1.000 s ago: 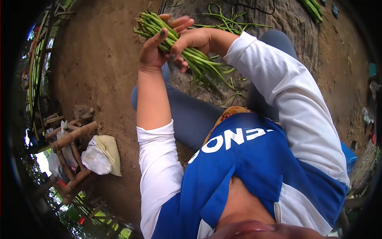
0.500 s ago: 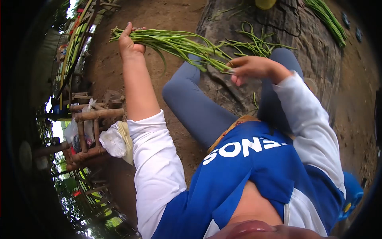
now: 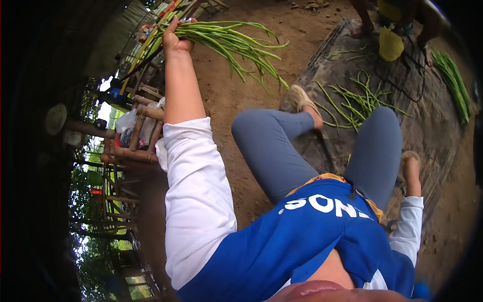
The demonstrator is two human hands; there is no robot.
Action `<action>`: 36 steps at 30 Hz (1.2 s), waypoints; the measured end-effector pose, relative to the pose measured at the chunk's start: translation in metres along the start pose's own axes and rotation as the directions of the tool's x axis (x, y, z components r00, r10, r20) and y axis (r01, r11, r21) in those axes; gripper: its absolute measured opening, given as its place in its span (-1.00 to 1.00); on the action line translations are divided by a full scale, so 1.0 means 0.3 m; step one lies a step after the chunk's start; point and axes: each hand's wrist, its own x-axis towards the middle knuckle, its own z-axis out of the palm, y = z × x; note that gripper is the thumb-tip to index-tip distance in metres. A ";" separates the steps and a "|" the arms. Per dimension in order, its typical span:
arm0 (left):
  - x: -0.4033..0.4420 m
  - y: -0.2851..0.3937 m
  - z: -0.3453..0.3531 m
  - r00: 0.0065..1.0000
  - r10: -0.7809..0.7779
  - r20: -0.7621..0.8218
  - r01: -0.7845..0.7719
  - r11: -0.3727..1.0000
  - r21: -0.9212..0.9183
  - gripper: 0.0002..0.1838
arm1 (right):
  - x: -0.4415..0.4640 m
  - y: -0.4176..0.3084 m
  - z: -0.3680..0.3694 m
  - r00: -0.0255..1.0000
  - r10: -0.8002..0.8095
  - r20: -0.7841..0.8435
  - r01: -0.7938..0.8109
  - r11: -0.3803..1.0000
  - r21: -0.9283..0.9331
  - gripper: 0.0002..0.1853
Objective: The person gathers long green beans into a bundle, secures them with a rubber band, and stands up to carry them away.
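Note:
My left hand (image 3: 178,44) is raised at the upper left, its fingers closed round one end of a bunch of long green beans (image 3: 226,43). The free ends of the bunch fan out to the right over bare soil. My right hand (image 3: 411,173) is low beside my right thigh, close to a sandal (image 3: 410,155); its fingers cannot be made out. Loose green beans (image 3: 359,103) lie scattered on the dark ground sheet (image 3: 322,60) beyond my knees.
Another person's bare limbs (image 3: 363,20) are at the top right, near a yellow container (image 3: 391,44). A long bean bundle (image 3: 452,83) lies at the sheet's right. My left foot wears a sandal (image 3: 297,98). A bamboo frame (image 3: 136,153) with plastic bags stands left.
My left hand has carried the bunch up and away from my right hand, which let go of its free ends and dropped to my right side. More of the sheet and another person came into view.

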 end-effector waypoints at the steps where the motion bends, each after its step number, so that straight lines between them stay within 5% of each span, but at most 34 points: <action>1: 0.015 0.027 0.003 0.998 -0.008 0.055 0.009 1.000 -0.025 -0.78 | 0.024 0.001 0.028 0.996 0.031 0.090 -0.024 0.997 -0.076 -0.72; 5: -0.069 0.060 0.059 0.858 0.029 0.513 0.034 0.993 -0.112 -0.78 | 0.149 0.164 0.197 0.960 0.070 0.272 -0.027 0.987 -0.158 -0.69; 10: -0.107 0.049 0.058 0.795 0.126 0.593 -0.006 0.980 -0.200 -0.82 | 0.249 0.300 0.310 0.950 0.058 0.307 0.015 0.973 -0.231 -0.69; 17: -0.025 0.035 -0.012 0.877 0.074 0.474 0.083 0.950 -0.301 -0.76 | 0.225 0.393 0.367 0.958 -0.122 0.259 0.196 0.939 -0.284 -0.69; 20: 0.038 0.039 -0.046 0.938 0.068 0.339 0.046 0.947 -0.317 -0.76 | 0.135 0.256 0.189 0.933 -0.259 0.248 0.330 0.890 -0.314 -0.75; 26: 0.146 0.022 -0.118 0.982 0.006 0.188 0.051 0.953 -0.300 -0.71 | 0.051 0.070 -0.036 0.997 -0.047 0.067 0.063 0.959 -0.278 -0.76; 29: 0.179 0.020 -0.150 0.980 -0.012 0.196 0.077 0.942 -0.325 -0.74 | 0.021 -0.011 -0.173 0.969 0.145 0.202 -0.094 0.966 -0.243 -0.74; 33: 0.086 -0.039 -0.105 0.967 0.022 0.253 0.077 0.925 -0.372 -0.75 | -0.026 -0.084 -0.277 0.983 0.135 0.127 -0.133 0.991 -0.028 -0.77; 34: 0.130 -0.034 -0.149 0.910 -0.002 0.416 0.201 0.877 -0.436 -0.76 | -0.022 -0.122 -0.306 0.991 0.088 0.098 -0.094 0.994 0.055 -0.75; 36: 0.125 -0.047 -0.125 0.945 0.011 0.325 0.118 0.920 -0.373 -0.76 | 0.016 -0.219 -0.332 1.000 0.020 0.018 -0.025 0.952 0.304 -0.72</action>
